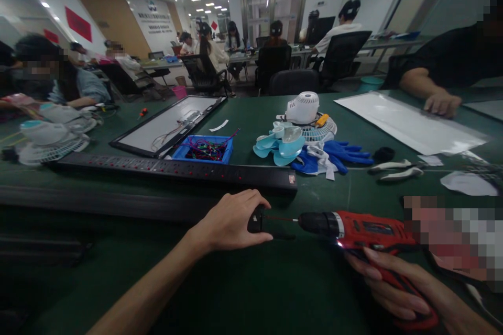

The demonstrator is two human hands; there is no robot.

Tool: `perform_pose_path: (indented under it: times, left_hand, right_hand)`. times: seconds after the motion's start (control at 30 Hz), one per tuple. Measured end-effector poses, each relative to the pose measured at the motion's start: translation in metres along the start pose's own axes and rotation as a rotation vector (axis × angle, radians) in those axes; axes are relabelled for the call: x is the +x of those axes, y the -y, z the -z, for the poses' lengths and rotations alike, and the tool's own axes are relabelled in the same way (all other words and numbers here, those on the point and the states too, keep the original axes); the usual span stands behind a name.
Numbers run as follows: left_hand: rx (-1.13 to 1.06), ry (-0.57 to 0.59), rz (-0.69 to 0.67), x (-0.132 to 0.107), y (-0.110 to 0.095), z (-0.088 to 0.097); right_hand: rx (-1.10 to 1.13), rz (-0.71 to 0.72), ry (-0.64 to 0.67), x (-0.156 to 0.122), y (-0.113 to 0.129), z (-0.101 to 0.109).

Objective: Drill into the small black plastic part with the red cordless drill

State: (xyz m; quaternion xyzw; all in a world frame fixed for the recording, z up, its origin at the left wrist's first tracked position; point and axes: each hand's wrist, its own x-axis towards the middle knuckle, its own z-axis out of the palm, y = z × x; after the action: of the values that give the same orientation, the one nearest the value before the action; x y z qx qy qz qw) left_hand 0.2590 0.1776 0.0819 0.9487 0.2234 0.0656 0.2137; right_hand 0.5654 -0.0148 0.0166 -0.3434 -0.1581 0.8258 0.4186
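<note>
My left hand (pixel 233 220) is curled round the right end of a long black bar (pixel 157 207) lying across the table, with the thumb along its near side. In my right hand (pixel 401 288) is a red and black cordless drill (pixel 373 227), gripped by its handle. The drill's light is on. Its long, thin bit (pixel 288 219) points left at the bar's end face; whether the tip touches a screw there cannot be made out. Just beyond lies a black power strip (pixel 188 170) with a row of sockets and small red marks.
Behind the strip are a blue tray (pixel 208 150) of wires, a flat framed panel (pixel 165 125), fan parts (pixel 302 110), blue gloves (pixel 346 154) and pliers (pixel 398 170). Another black piece (pixel 43 248) lies near left. Co-workers sit around; one person's hand (pixel 442 103) rests on a white sheet (pixel 408 120).
</note>
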Motion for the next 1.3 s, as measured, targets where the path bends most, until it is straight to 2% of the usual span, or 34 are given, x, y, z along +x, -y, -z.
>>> perform_pose_path:
  times: [0.33, 0.57, 0.97, 1.3]
  left_hand:
    - [0.005, 0.010, 0.010, 0.001, 0.000, -0.001]
    - [0.019, 0.015, 0.012, 0.001, 0.001, -0.001]
    - [0.004, -0.003, 0.017, 0.000, 0.002, -0.002]
    - [-0.006, -0.015, 0.005, -0.001, 0.002, -0.002]
  right_hand:
    - [-0.020, 0.090, -0.021, 0.001, -0.009, 0.002]
    - [-0.022, 0.092, -0.023, 0.002, -0.010, 0.006]
    - [-0.037, 0.104, -0.066, -0.001, -0.009, -0.003]
    - [-0.035, 0.084, -0.016, 0.005, -0.007, 0.007]
